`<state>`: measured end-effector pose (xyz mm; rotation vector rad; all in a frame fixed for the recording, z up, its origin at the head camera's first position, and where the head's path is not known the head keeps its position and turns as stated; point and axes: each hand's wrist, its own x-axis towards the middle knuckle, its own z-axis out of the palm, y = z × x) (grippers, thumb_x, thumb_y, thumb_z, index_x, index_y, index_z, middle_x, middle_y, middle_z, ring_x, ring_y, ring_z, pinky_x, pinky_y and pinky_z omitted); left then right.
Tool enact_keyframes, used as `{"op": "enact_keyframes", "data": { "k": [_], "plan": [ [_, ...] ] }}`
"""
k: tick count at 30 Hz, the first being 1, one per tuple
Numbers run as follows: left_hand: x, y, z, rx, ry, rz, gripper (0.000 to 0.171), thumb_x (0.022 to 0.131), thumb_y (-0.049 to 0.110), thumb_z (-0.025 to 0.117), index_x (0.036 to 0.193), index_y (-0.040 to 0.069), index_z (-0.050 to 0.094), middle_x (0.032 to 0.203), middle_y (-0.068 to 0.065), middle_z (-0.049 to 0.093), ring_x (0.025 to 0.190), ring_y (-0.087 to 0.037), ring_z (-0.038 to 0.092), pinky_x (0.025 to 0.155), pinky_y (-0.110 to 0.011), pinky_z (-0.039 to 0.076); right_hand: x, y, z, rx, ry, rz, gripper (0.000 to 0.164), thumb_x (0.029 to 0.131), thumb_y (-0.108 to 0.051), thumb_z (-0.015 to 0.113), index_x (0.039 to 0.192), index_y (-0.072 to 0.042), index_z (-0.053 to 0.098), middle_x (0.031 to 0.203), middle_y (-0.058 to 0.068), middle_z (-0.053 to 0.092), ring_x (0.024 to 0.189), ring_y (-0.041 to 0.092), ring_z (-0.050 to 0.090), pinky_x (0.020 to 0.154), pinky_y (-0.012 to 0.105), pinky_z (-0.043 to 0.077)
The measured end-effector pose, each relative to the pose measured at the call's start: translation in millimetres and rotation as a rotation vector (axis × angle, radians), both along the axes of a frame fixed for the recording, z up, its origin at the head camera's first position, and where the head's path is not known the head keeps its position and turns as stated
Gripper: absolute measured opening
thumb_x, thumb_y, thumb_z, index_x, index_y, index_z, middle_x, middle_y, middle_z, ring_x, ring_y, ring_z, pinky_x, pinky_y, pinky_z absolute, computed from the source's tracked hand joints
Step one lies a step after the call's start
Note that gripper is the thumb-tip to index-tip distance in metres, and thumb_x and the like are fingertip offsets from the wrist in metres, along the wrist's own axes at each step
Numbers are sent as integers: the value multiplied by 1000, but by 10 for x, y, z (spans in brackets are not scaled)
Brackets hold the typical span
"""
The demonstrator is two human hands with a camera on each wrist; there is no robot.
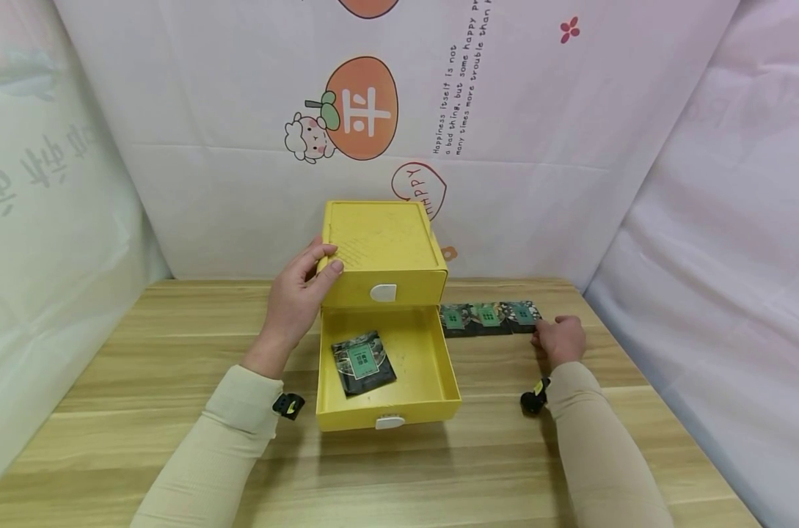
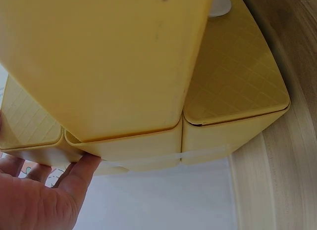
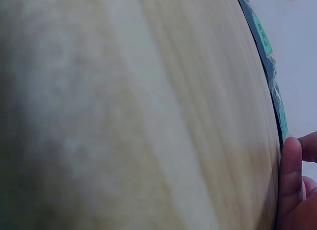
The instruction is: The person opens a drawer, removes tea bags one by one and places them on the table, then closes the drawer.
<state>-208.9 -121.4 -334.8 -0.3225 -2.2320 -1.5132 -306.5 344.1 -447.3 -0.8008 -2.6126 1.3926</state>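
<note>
Cabinet (image 1: 386, 235), yellow, stands abt. mid-table (image 1: 174, 411), 3 tiers per the L wrist view; its middle drawer (image 1: 415, 367) is pulled out toward the person, w/ 1 dark pkt. (image 1: 362, 364) w/ green label lying tilted in its L half. L hand (image 1: 296, 297) rests on cabinet's upper L edge, thumb up by the front corner, fingers fairly straight against the side. R hand (image 1: 561, 340) is low at the table's R side, fingertips touching the near R corner of the end pkt. (image 1: 523, 315); can't tell if it's pinched. That pkt. ends a row of 3 similar ones, incl. a middle pkt. (image 1: 488, 317) & an inner pkt. (image 1: 455, 318), all flat, R of cabinet. White printed cloth (image 1: 518, 205) hangs behind.
</note>
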Motion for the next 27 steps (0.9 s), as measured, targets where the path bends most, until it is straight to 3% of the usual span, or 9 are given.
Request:
{"op": "enact_keyframes", "data": {
  "k": [4, 11, 16, 19, 23, 27],
  "plan": [
    [-9, 0, -5, 6, 1, -1, 41, 106, 39, 61, 138, 14, 66, 165, 0, 43, 153, -16, 39, 121, -45, 40, -4, 16, -25, -17, 24, 8, 70, 103, -30, 58, 159, 3, 32, 71, -3, 70, 61, 8, 70, 95, 35, 53],
    [-23, -2, -17, 11, 4, -9, 41, 106, 37, 61, 138, 13, 66, 165, 0, 42, 153, -16, 38, 122, -45, 39, -14, 43, -45, -20, 40, 20, 71, 103, -34, 56, 160, 0, 32, 69, -8, 69, 61, 6, 70, 89, 28, 53],
    [-12, -3, -15, 7, 1, -7, 44, 106, 42, 60, 139, 14, 66, 166, 1, 41, 153, -15, 38, 121, -44, 40, 5, 26, -15, -1, 73, 35, 71, 102, -34, 53, 160, -1, 33, 64, -4, 69, 59, 5, 68, 108, 40, 49],
    [-5, -2, -18, 3, -3, -4, 46, 106, 44, 60, 140, 15, 65, 166, 2, 40, 152, -15, 39, 121, -44, 40, 15, 1, 12, -14, 91, 25, 69, 102, -36, 50, 161, -5, 33, 87, 6, 76, 64, 10, 71, 107, 43, 51],
    [-4, -2, -14, 1, -1, -5, 47, 105, 44, 61, 141, 14, 65, 166, 2, 40, 153, -16, 38, 121, -44, 40, 36, -42, 71, -32, 146, 3, 65, 103, -38, 47, 160, -9, 36, 132, 16, 68, 76, 12, 70, 87, 30, 56],
    [-10, 0, -7, 3, -1, -5, 46, 105, 43, 61, 140, 14, 65, 166, 2, 41, 153, -15, 38, 121, -44, 40, 51, -97, 174, -92, 254, 2, 62, 103, -36, 49, 157, -8, 38, 140, 18, 62, 70, 9, 69, 71, 24, 59]
  ]
}}
